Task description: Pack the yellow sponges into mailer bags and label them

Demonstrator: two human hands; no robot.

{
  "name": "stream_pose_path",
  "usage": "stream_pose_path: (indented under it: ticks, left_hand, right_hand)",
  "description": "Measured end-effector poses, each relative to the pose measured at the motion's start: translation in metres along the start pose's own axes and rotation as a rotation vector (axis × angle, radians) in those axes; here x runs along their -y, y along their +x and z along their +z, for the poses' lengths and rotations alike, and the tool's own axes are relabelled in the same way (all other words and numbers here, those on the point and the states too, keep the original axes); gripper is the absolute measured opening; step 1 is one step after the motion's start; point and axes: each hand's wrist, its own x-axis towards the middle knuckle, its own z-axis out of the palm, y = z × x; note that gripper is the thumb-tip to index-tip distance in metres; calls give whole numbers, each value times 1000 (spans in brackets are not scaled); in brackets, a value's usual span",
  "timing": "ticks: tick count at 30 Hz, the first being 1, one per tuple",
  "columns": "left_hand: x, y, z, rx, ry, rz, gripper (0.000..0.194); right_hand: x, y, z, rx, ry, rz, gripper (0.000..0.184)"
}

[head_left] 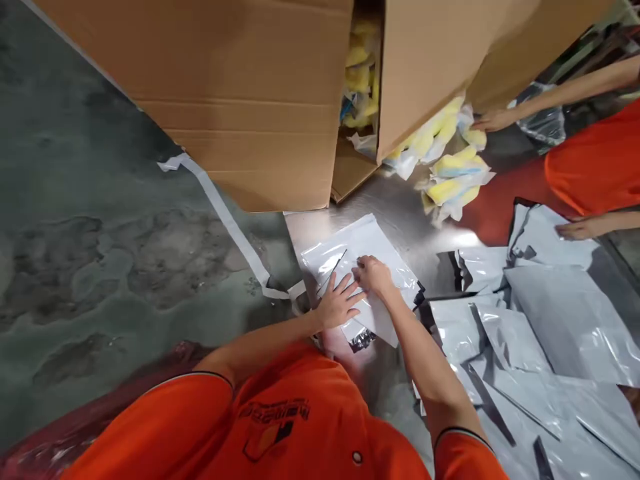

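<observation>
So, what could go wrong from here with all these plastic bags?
The glossy white mailer under the left hand and right hand lies near the edge of the steel table, so it might slip onto the concrete floor. The wrapped yellow items spilling beside the cardboard box could also slide into the loose grey mailers, since they lie fairly close.

My one camera sits on the person's head and faces forward and down, quite near above the hands (374,277), with the orange shirt (280,427) at the near edge and a cardboard box (200,87) at the far edge.
</observation>
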Motion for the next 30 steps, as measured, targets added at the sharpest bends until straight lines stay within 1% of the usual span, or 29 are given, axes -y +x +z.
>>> stream_pose_path:
  ticks: [1,2,3,4,6,7,8,10,12,14,18,20,23,27,29,30]
  left_hand:
    - [-1,1,-4,-5,-45,-16,54]
    - [-1,2,-9,-18,-121,-51,50]
    - [-2,5,-14,-45,-256,-125,44]
    - [-2,10,-19,-83,-431,-239,37]
    - [-2,25,-28,-159,-792,-511,25]
    - [-2,34,-32,-181,-930,-629,26]
    - [-1,44,-35,-190,-1027,-716,31]
    - [1,64,-40,-171,-1139,-800,36]
    - [4,77,-44,-149,-1250,-867,33]
    - [6,83,-47,-132,-1315,-931,28]
    - [9,81,-48,-142,-1348,-1001,23]
    - [9,79,-48,-163,-1360,-1003,21]
    - [8,77,-46,-209,-1350,-964,20]
    - [9,73,-36,-270,-1283,-901,20]
    - [9,71,-31,-279,-1253,-864,20]
    - [10,70,-29,-280,-1237,-844,18]
  right_hand:
    - [2,8,1,58,-17,6,18]
    - [0,12,1,87,-10,2,16]
    - [-3,12,1,82,18,-5,15]
    - [-8,10,1,49,57,-14,15]
    - [-17,0,0,-64,120,-38,19]
    - [-21,-7,0,-119,125,-53,21]
    - [-23,-14,0,-159,110,-72,23]
    - [-22,-25,-1,-181,55,-129,27]
    - [-19,-34,0,-160,8,-181,29]
    - [-15,-38,-1,-123,1,-220,29]
    - [-11,-34,-5,-56,98,-247,30]
    - [-10,-28,-9,-56,174,-207,29]
    - [-4,-17,-14,-27,201,-137,30]
    - [5,-7,-16,33,88,-164,26]
    - [4,-3,-16,36,52,-177,26]
    - [0,-1,-15,28,73,-169,26]
